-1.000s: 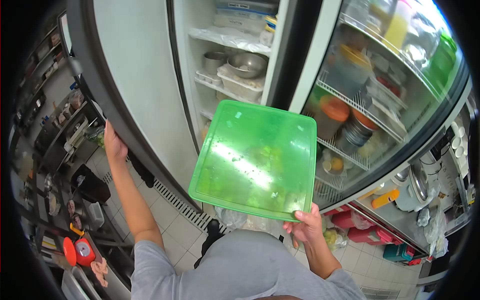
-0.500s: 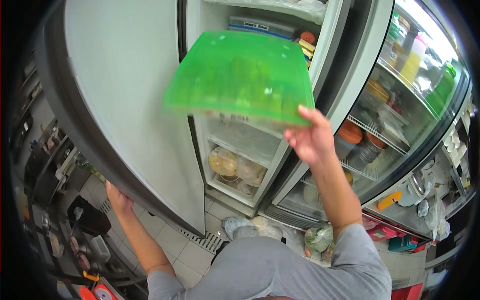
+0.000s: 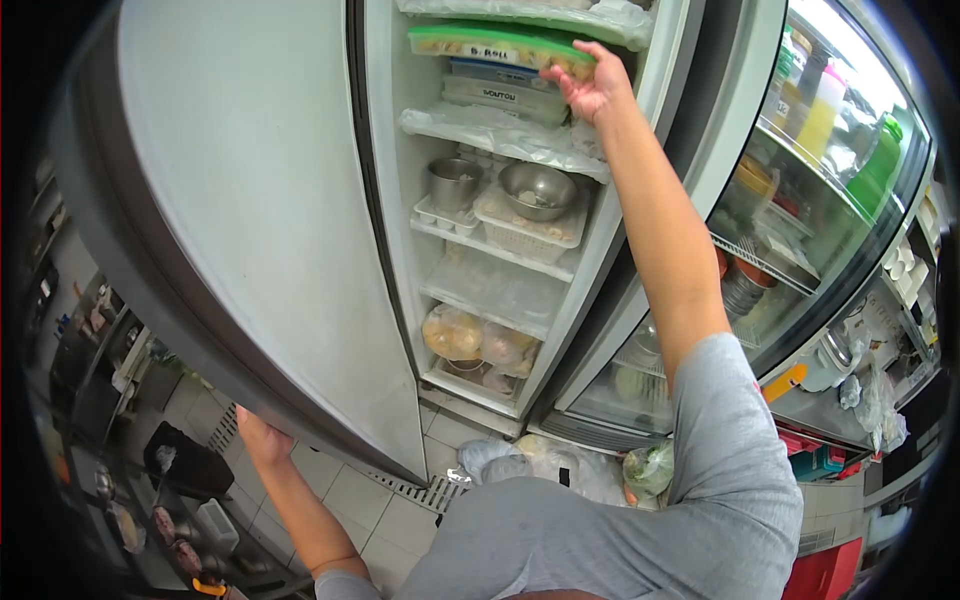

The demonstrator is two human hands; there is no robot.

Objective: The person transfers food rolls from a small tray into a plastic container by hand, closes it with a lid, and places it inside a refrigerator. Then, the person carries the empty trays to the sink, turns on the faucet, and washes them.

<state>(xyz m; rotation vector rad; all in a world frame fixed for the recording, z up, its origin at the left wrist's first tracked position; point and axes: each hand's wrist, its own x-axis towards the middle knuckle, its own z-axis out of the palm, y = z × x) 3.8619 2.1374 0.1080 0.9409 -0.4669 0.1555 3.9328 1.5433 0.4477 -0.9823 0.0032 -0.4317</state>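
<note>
My right hand (image 3: 590, 85) grips the right end of a flat container with a green lid (image 3: 490, 45), labelled "B. ROLL". The container is at an upper compartment of the open fridge, above a box labelled "WONTON" (image 3: 500, 97). Below that shelf stand a metal pot (image 3: 454, 183) and a metal bowl (image 3: 538, 190) on a white basket (image 3: 530, 235). At the lower left, my left hand (image 3: 264, 438) is at the outer edge of the open fridge door (image 3: 250, 230); its fingers are mostly hidden behind the edge.
A glass-door fridge (image 3: 800, 170) stands on the right. Plastic bags (image 3: 530, 465) and a bag of vegetables (image 3: 648, 468) lie on the floor before the fridges. A black bin (image 3: 180, 460) and shelving are at the left.
My right hand has carried the green-lidded container up and forward into the fridge's upper compartment. The lid was facing me before; now the labelled side shows. My left hand stays at the door's edge.
</note>
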